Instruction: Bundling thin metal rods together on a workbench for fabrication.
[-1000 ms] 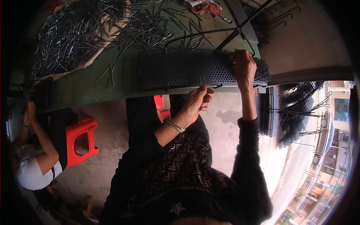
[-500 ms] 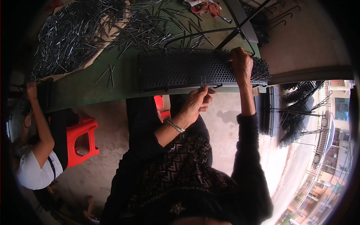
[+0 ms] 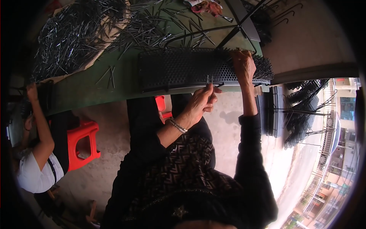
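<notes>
In front of me a long dark rack with a honeycomb of round holes lies along the near edge of the green table. Thin dark rods stand densely packed at its right end. My left hand, with a bracelet at the wrist, pinches a few thin metal rods just before the rack's near edge; their tips point up. Over the rack, beside the packed rods, is my right hand, its fingers bent and drawn together. What its fingertips hold is hidden.
Many loose rods are heaped on brown paper at the far left, with more scattered across the table. A bent black metal frame stands behind the rack. At left, a co-worker sits near a red stool. More racks stand at right.
The whole view has shifted slightly. My right hand has tipped lower over the rack, its fingers turned more downward. The left hand keeps its pinch on the rods.
</notes>
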The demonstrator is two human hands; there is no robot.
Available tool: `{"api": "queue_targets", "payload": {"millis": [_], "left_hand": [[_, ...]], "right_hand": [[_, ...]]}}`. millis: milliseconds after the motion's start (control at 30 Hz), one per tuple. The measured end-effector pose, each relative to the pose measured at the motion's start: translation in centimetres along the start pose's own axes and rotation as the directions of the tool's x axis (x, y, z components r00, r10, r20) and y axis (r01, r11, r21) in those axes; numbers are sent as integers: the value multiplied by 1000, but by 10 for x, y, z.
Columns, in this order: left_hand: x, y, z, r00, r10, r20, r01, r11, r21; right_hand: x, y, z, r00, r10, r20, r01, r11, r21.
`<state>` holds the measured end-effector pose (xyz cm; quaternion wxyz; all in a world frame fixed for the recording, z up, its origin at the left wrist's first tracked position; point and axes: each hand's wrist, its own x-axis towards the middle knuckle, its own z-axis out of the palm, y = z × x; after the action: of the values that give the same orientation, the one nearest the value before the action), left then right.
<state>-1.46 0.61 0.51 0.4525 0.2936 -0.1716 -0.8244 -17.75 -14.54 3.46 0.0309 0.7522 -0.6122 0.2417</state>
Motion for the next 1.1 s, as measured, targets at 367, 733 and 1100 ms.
{"api": "queue_targets", "payload": {"millis": [367, 733, 1100], "left_hand": [[-3, 5, 2, 994, -12, 105, 6, 998, 64], [4, 3, -6, 974, -63, 219, 51, 997, 58], [3, 10, -6, 949, -106, 298, 66, 988, 140]], "right_hand": [[-46, -37, -46, 690, -208, 694, -447, 632, 634], [-48, -24, -49, 693, -184, 697, -530, 526, 665], [-63, -32, -62, 780, -107, 617, -492, 506, 709]]}}
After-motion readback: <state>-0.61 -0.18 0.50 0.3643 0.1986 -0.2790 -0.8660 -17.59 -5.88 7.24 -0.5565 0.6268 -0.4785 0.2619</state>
